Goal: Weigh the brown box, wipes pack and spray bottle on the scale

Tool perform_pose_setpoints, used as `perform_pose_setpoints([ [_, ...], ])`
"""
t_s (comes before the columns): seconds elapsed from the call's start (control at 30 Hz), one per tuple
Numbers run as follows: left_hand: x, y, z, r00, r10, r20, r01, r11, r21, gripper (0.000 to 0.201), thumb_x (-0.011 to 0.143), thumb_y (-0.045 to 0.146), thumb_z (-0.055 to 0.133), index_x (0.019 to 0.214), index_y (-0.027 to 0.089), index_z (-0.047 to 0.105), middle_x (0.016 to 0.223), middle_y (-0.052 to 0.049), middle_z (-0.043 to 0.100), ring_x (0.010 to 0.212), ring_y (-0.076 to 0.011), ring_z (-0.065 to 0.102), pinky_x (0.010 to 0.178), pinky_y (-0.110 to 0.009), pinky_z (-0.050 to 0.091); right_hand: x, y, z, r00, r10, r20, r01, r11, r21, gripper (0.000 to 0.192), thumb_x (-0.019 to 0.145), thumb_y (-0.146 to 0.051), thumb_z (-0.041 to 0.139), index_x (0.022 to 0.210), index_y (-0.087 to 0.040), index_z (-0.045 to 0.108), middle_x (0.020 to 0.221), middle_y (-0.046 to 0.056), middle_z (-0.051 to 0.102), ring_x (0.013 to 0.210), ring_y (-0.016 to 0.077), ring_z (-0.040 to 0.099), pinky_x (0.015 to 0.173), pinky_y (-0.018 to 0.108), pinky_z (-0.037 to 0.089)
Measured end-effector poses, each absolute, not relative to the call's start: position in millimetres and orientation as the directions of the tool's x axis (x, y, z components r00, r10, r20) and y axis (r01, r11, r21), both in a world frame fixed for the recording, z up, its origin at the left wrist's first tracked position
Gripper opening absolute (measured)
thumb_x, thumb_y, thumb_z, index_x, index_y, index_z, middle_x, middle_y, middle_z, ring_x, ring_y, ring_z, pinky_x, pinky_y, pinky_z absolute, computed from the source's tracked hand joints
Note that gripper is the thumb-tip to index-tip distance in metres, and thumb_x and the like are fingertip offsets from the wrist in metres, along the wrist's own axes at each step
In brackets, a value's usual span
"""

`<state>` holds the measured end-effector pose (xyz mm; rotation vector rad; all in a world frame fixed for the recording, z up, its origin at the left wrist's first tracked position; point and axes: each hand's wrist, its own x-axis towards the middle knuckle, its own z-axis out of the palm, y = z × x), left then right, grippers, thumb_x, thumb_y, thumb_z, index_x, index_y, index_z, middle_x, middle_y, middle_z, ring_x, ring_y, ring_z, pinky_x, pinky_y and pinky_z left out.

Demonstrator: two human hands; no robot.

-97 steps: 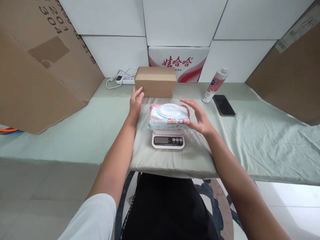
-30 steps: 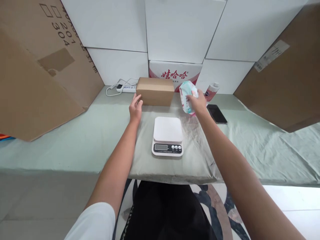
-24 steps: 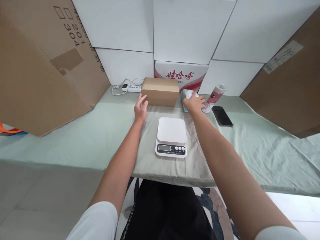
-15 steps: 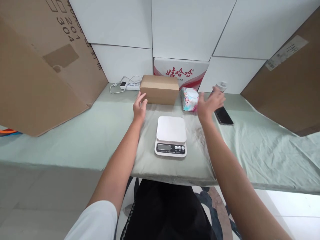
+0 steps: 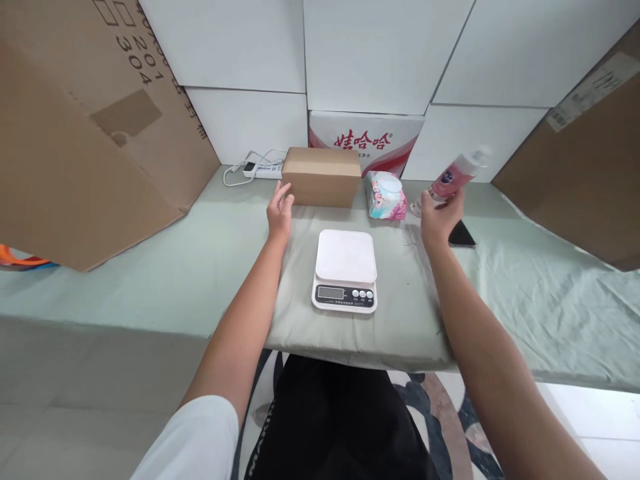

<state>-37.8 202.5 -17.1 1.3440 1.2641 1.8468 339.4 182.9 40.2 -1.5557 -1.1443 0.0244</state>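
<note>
My right hand (image 5: 442,217) is wrapped round a pink and white bottle (image 5: 453,177) with a white cap, tilted to the right at the back right of the table. My left hand (image 5: 280,210) has its fingers apart, close to the left front corner of a small brown cardboard box (image 5: 320,187); whether it touches the box I cannot tell. Between my forearms lies a white kitchen scale (image 5: 345,260) with a bare platform and a blank-looking display. A floral pack of tissues (image 5: 386,195) sits between the box and the bottle.
A black phone (image 5: 461,235) lies partly behind my right hand. At the back left is a white power strip (image 5: 263,170) with a cable. Large cardboard sheets (image 5: 130,167) stand at both sides. A white carton with red print (image 5: 365,137) stands against the wall.
My right hand has closed round the bottle, which now leans to the right. My left hand stays beside the box.
</note>
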Motion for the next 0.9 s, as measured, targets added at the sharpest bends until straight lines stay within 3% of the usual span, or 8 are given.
perform_pose_setpoints([
  [0.13, -38.9, 201.4, -16.3, -0.358, 0.822, 0.443, 0.137, -0.424, 0.895, 0.043, 0.092, 0.052, 0.070, 0.125, 0.025, 0.077, 0.166, -0.009, 0.053, 0.161, -0.0294, 0.039, 0.133, -0.043, 0.033, 294.3, 130.1, 51.1, 0.278, 0.778, 0.564, 0.434, 0.423, -0.796, 0.060, 0.087, -0.070, 0.066, 0.126, -0.024, 0.057, 0.119, 0.016, 0.069, 0.114, 0.0346, 0.070, 0.091, 0.052, 0.059],
  [0.23, -40.3, 201.2, -15.9, -0.341, 0.822, 0.457, 0.150, -0.432, 0.889, 0.043, 0.092, 0.051, 0.071, 0.125, 0.024, 0.077, 0.165, -0.009, 0.054, 0.162, -0.0297, 0.038, 0.134, -0.043, 0.030, 254.6, 93.5, 51.4, 0.041, 0.874, 0.485, 0.254, 0.460, -0.851, 0.067, 0.082, -0.075, 0.071, 0.126, -0.027, 0.059, 0.116, 0.013, 0.070, 0.109, 0.0348, 0.070, 0.089, 0.052, 0.060],
  [0.37, -40.6, 203.4, -18.2, -0.335, 0.826, 0.453, 0.135, -0.434, 0.891, 0.043, 0.094, 0.053, 0.070, 0.127, 0.025, 0.076, 0.167, -0.008, 0.052, 0.163, -0.0292, 0.034, 0.135, -0.044, 0.027, 226.7, 68.2, 38.9, -0.139, 0.916, 0.376, 0.332, 0.401, -0.854, 0.065, 0.081, -0.078, 0.071, 0.119, -0.027, 0.062, 0.101, 0.009, 0.070, 0.084, 0.0278, 0.065, 0.075, 0.048, 0.059],
  [0.47, -40.2, 205.9, -21.3, -0.327, 0.825, 0.460, 0.123, -0.446, 0.887, 0.043, 0.094, 0.055, 0.068, 0.128, 0.028, 0.075, 0.168, -0.006, 0.051, 0.164, -0.0290, 0.032, 0.136, -0.045, 0.027, 221.8, 64.5, 31.8, -0.201, 0.906, 0.372, 0.408, 0.422, -0.810, 0.062, 0.084, -0.077, 0.068, 0.120, -0.027, 0.062, 0.095, 0.006, 0.068, 0.076, 0.0245, 0.059, 0.072, 0.045, 0.056],
  [0.67, -41.8, 207.1, -23.0, -0.308, 0.826, 0.473, 0.133, -0.455, 0.881, 0.043, 0.095, 0.054, 0.067, 0.128, 0.028, 0.075, 0.168, -0.005, 0.050, 0.164, -0.0303, 0.033, 0.136, -0.047, 0.028, 223.2, 62.5, 35.9, -0.253, 0.898, 0.359, 0.421, 0.437, -0.795, 0.067, 0.087, -0.074, 0.066, 0.133, -0.026, 0.059, 0.105, 0.008, 0.070, 0.080, 0.0249, 0.060, 0.074, 0.043, 0.053],
  [0.77, -42.2, 206.0, -21.7, -0.311, 0.827, 0.468, 0.131, -0.450, 0.883, 0.041, 0.095, 0.053, 0.068, 0.128, 0.029, 0.075, 0.168, -0.003, 0.051, 0.164, -0.0300, 0.031, 0.136, -0.047, 0.027, 233.4, 64.1, 36.7, -0.161, 0.906, 0.392, 0.391, 0.423, -0.817, 0.074, 0.089, -0.078, 0.057, 0.144, -0.029, 0.052, 0.116, 0.009, 0.070, 0.082, 0.0246, 0.060, 0.078, 0.043, 0.052],
  [0.83, -42.0, 204.8, -21.0, -0.315, 0.827, 0.466, 0.128, -0.450, 0.884, 0.040, 0.095, 0.052, 0.068, 0.127, 0.029, 0.075, 0.168, -0.003, 0.051, 0.164, -0.0297, 0.031, 0.136, -0.047, 0.027, 243.8, 70.1, 33.7, 0.012, 0.897, 0.442, 0.349, 0.411, -0.842, 0.064, 0.094, -0.077, 0.045, 0.135, -0.030, 0.055, 0.110, 0.008, 0.068, 0.084, 0.0237, 0.059, 0.080, 0.041, 0.050],
  [0.9, -41.8, 203.9, -20.8, -0.315, 0.828, 0.464, 0.125, -0.449, 0.885, 0.040, 0.095, 0.052, 0.067, 0.127, 0.030, 0.075, 0.168, -0.002, 0.051, 0.164, -0.0295, 0.031, 0.136, -0.046, 0.027, 254.9, 79.9, 28.1, 0.181, 0.876, 0.447, 0.293, 0.385, -0.875, 0.050, 0.095, -0.074, 0.043, 0.107, -0.029, 0.060, 0.090, 0.004, 0.060, 0.078, 0.0217, 0.054, 0.076, 0.037, 0.046],
])
